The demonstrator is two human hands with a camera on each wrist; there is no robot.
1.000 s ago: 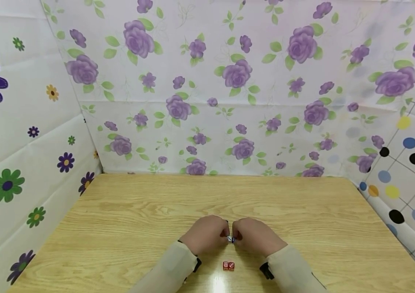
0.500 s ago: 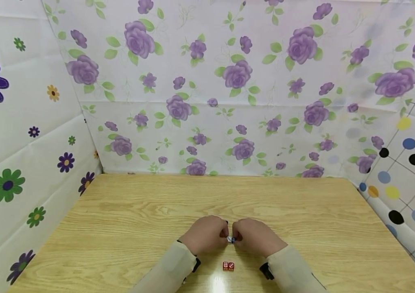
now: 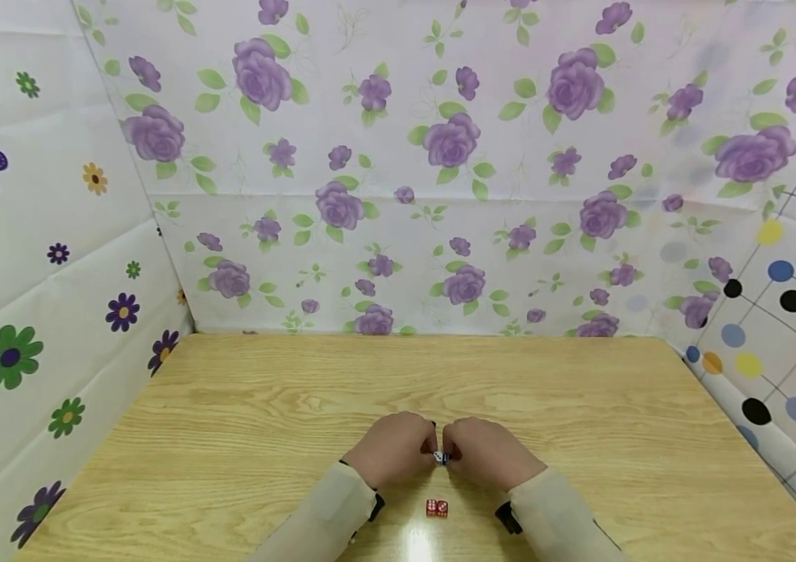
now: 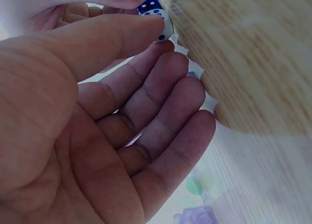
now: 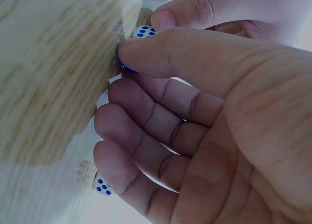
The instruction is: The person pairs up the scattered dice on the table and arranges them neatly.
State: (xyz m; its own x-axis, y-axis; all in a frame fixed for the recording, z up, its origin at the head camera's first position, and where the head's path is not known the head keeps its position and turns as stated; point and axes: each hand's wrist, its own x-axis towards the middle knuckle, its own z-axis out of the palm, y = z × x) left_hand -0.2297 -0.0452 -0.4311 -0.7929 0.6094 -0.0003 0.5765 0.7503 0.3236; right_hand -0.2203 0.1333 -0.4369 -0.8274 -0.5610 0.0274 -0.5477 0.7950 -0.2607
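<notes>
A white die with blue dots (image 4: 168,29) is pinched between the thumb and forefinger of my left hand (image 3: 394,450). Close against it sits a blue die with white dots (image 4: 148,5), which my right hand (image 3: 492,453) pinches in the same way. In the head view both dice are small specks low between the hands, right over the table; the right thumb hides most of the blue one in the right wrist view. The other fingers of each hand curve in loosely. Another white die with blue dots (image 5: 103,184) shows past the right hand's fingertips.
Two red dice, a left one (image 3: 431,508) and a right one (image 3: 442,509), sit side by side on the wood-grain table (image 3: 264,437), nearer the body than the hands. A flower-print sheet (image 3: 398,156) stands behind the table, with patterned sheets along both sides.
</notes>
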